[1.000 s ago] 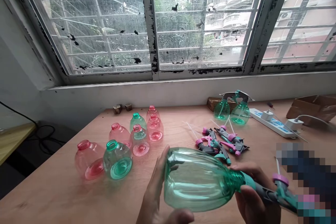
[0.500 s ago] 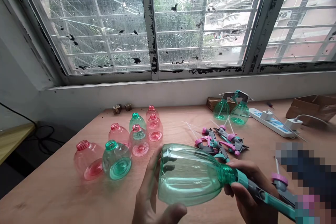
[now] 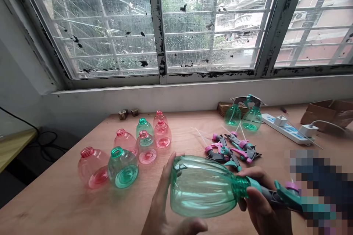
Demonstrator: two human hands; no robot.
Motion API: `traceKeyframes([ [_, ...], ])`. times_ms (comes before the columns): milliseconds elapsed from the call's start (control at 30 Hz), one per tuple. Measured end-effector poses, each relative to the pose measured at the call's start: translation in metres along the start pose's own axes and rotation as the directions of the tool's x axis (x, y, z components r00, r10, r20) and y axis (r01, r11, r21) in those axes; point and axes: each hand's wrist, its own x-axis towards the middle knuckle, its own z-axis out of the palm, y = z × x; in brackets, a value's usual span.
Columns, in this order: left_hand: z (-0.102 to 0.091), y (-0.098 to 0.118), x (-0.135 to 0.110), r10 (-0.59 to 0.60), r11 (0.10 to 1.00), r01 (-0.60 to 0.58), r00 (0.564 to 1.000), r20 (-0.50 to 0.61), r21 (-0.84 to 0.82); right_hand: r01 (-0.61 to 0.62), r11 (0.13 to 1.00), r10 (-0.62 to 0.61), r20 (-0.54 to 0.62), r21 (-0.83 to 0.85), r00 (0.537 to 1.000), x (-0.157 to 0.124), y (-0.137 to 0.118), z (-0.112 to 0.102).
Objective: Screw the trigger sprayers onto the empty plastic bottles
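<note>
Over the counter (image 3: 68, 209), a green bottle (image 3: 204, 187) lies sideways

The bottle is up in the air, and its long way runs left to right. Its flat bottom points left and its neck points right. The left hand (image 3: 160, 213) is curved wide, cupping the bottom end. The right hand (image 3: 271, 216) is closed on the spray top (image 3: 277, 199), pinching its blue-green ring (image 3: 255, 184). The top's far end is blurred.
</note>
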Motion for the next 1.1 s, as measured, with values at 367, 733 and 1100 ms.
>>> traceKeyframes([
  [367,0.001,-0.004,0.0,0.067,0.997,-0.066,0.998,-0.006,0.028,-0.049,0.999,0.05,-0.033,0.007,0.998,0.001,-0.005,0.004],
  [733,0.009,0.006,-0.003,0.013,0.996,-0.012,1.0,-0.012,0.093,-0.124,0.987,0.126,-0.012,0.103,0.992,0.003,0.001,0.001],
  [1100,0.006,0.003,-0.003,-0.007,0.996,0.005,1.0,0.023,0.086,-0.129,0.985,0.132,-0.018,0.116,0.991,0.002,-0.004,0.005],
])
